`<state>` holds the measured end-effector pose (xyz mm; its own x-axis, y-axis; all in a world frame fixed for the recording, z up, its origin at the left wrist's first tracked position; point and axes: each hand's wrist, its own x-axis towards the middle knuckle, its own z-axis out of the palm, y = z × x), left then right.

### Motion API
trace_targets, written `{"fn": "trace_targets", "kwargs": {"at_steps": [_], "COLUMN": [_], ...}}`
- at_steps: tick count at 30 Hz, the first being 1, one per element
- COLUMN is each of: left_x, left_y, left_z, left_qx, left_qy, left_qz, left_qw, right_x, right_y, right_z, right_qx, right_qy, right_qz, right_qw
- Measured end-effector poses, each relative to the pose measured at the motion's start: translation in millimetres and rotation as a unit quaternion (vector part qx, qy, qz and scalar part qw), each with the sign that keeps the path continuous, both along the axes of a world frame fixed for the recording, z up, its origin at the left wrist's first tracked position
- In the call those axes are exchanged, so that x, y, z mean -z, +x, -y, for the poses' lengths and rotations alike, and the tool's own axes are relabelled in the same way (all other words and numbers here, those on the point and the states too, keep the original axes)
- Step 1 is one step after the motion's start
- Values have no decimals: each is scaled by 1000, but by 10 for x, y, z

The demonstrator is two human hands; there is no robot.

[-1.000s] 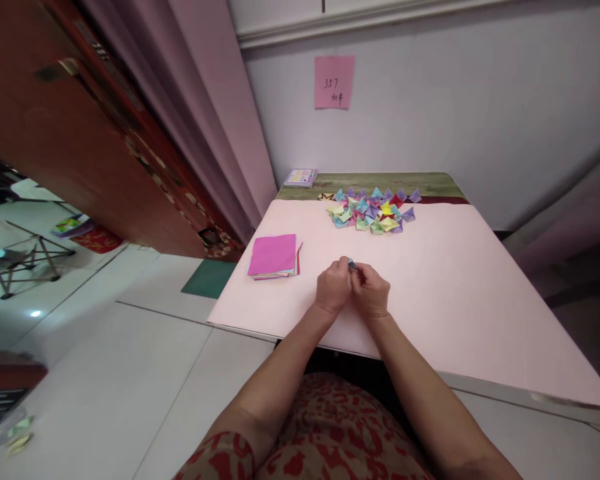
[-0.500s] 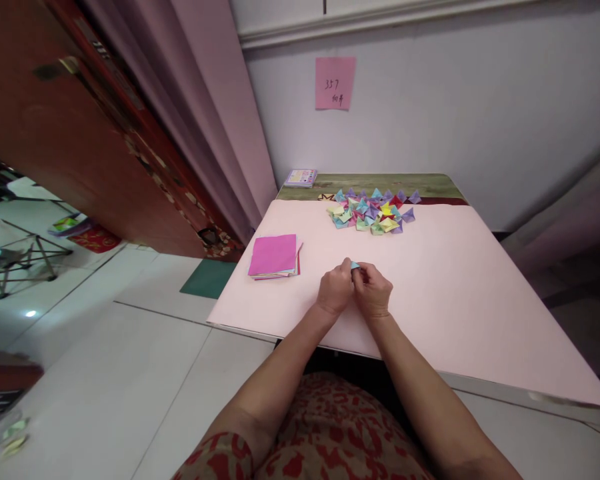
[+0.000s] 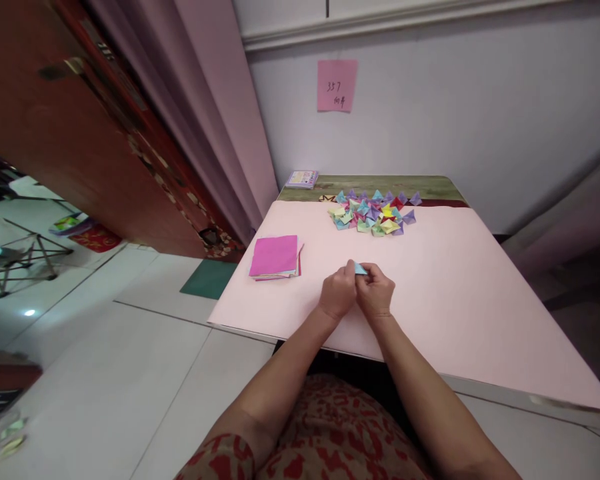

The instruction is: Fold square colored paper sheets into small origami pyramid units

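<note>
Close together over the pink-covered table [image 3: 445,293], both my hands grip one small piece of light blue folded paper [image 3: 360,269]. My left hand [image 3: 338,291] is closed on its left side, and my right hand [image 3: 376,290] pinches it from the right. Only a pointed blue part shows above the fingers; the rest is hidden by them. To the left lies a stack of square paper sheets [image 3: 274,256] with a magenta one on top. Beyond my hands sits a pile of small folded paper pieces [image 3: 373,215] in several colours.
A small stack of printed cards or booklets [image 3: 302,179] lies at the table's far left corner. A pink note [image 3: 337,85] hangs on the wall behind. Left of the table are a purple curtain [image 3: 215,100] and a reddish-brown door [image 3: 95,140].
More of the blue paper shows between my fingers than before. My hands have shifted very slightly, staying together. The paper stack and the folded pile have not moved.
</note>
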<state>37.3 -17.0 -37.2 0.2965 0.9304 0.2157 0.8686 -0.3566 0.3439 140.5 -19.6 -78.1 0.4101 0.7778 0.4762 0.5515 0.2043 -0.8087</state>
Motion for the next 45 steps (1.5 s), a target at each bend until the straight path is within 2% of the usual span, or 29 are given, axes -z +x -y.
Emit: {"fn": "trace_targets", "kwargs": {"at_steps": [5, 12, 16, 19, 21, 22, 25, 27, 28, 30, 34, 38, 42, 45], "left_x": [89, 63, 88, 121, 143, 155, 190, 209, 215, 220, 211, 255, 367, 439], "left_y": [39, 92, 67, 2, -42, -59, -92, -116, -133, -178, -274, -300, -250, -192], "left_z": [66, 103, 52, -33, -92, -116, -171, -198, -210, -232, -257, -269, -307, -356], "left_qx": [32, 28, 4, -9, -16, -23, -53, -63, -65, -62, -46, -37, -35, -33], "left_qy": [50, 59, 14, -14, -33, -53, -147, -204, -222, -242, -269, -261, -230, -194], "left_qz": [-27, -67, -8, 125, 260, 330, 508, 583, 605, 624, 627, 631, 604, 549], "left_qw": [998, 996, 1000, 992, 965, 942, 847, 784, 762, 741, 730, 730, 763, 813], "right_x": [1, 27, 37, 34, 23, 18, 16, 34, 46, 71, 90, 106, 155, 168], "right_y": [30, 38, 24, 1, -13, -18, -27, -27, -25, -13, 36, 57, 31, 26], "right_z": [5, 1, -13, -16, -11, -7, -2, -9, -17, -34, -57, -66, -86, -108], "right_qx": [7, -9, -6, -2, -11, -19, -47, -76, -96, -138, -180, -174, -128, -44], "right_qy": [-11, -12, -21, -18, -8, -3, 5, 1, -3, -18, -37, -34, -53, -43], "right_qz": [-24, -32, -40, -61, -79, -84, -101, -129, -146, -176, -188, -187, -177, -81], "right_qw": [1000, 999, 999, 998, 997, 996, 994, 989, 985, 975, 965, 966, 975, 995]}}
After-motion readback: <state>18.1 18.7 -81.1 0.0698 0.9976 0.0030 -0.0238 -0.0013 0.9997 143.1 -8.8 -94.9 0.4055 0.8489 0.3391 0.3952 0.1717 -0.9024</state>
